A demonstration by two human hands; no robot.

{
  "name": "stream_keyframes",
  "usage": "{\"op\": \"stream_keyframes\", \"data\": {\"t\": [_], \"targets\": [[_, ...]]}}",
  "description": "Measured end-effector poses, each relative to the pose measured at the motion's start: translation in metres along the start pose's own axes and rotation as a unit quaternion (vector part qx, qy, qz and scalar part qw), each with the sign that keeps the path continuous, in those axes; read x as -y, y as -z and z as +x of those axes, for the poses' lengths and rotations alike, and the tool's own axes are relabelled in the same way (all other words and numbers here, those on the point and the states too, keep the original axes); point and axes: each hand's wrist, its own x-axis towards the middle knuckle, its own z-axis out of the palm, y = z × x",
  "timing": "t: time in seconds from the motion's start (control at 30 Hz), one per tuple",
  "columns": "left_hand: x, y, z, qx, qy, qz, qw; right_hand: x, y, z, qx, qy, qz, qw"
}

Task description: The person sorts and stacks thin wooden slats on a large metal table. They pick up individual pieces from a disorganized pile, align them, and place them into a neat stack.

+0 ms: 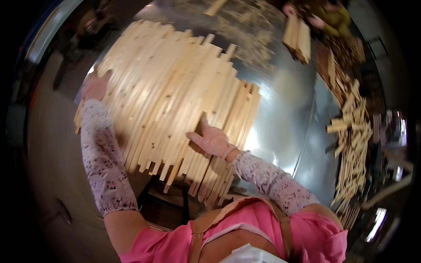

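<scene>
A wide layer of pale wooden strips lies side by side on a shiny metal table. The strips' ends are uneven, and several stick out past the near edge. My left hand, in a pinkish glove, rests at the layer's left edge with its thumb apart from the fingers. Lower and to the right, my gloved right hand lies on the strips, thumb and forefinger spread. Neither hand is closed around a strip. Both forearms wear flowered sleeve covers.
Sawdust is scattered over the table's far part. At the far right another person's hands are by a bundle of strips. A heap of loose wood pieces lines the right side. One short strip lies at the top.
</scene>
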Motion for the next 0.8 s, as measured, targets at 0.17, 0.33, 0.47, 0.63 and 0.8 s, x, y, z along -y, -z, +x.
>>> {"op": "stream_keyframes", "data": {"t": [0.17, 0.33, 0.47, 0.63, 0.8], "targets": [[-0.009, 0.002, -0.028, -0.212, -0.102, 0.179, 0.955, -0.011, -0.003, 0.001, -0.043, 0.076, 0.056, 0.995], [-0.103, 0.010, -0.121, -0.177, -0.133, 0.043, 0.974, -0.046, 0.014, -0.027, -0.014, 0.174, 0.121, 0.977], [-0.148, -0.031, -0.193, -0.129, -0.216, -0.079, 0.965, -0.171, 0.005, -0.086, -0.198, 0.259, 0.192, 0.925], [-0.230, -0.107, -0.334, -0.034, -0.231, -0.267, 0.935, -0.478, 0.099, -0.199, -0.522, 0.012, -0.017, 0.853], [-0.404, -0.132, -0.529, 0.181, -0.278, -0.399, 0.854, -0.783, 0.200, -0.304, -0.781, -0.318, 0.197, 0.500]]}}
